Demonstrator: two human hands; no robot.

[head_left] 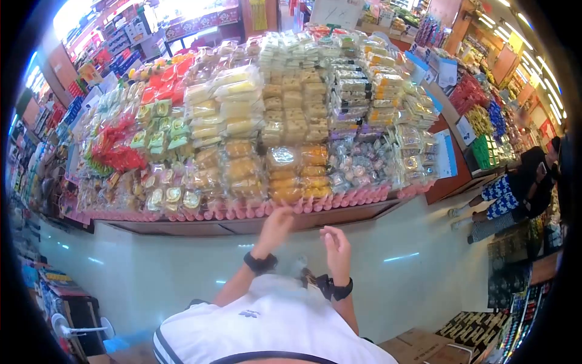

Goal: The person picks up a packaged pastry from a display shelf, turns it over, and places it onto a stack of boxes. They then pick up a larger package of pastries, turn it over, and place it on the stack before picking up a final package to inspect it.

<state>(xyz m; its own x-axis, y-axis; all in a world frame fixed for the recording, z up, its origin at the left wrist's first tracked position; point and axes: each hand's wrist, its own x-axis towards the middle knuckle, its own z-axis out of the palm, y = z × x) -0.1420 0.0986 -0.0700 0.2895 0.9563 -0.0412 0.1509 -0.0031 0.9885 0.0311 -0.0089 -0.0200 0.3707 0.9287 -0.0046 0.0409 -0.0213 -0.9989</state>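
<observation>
My left hand point(278, 229) is held out at the front edge of a large display of packaged foods, close to the pink scalloped trim point(239, 211). Motion blur smears its fingers, and I see nothing certain in them. Lower and to the right, my right hand point(337, 245) hovers over the floor in front of my body, fingers loosely bent and apart, with nothing visible in it. Both wrists wear black bands. Nearest the left hand lie clear packs of orange-brown food point(285, 181) and golden rolls point(239, 171). A blurred, see-through shape point(297, 265) shows between my forearms.
Pale wrapped bars point(233, 91), red packs point(168, 82) and small wrapped pieces point(362, 164) fill the display. A shopper point(515, 188) stands at right by another stall. Cardboard boxes point(424, 349) lie lower right; a white fan point(79, 330) stands lower left.
</observation>
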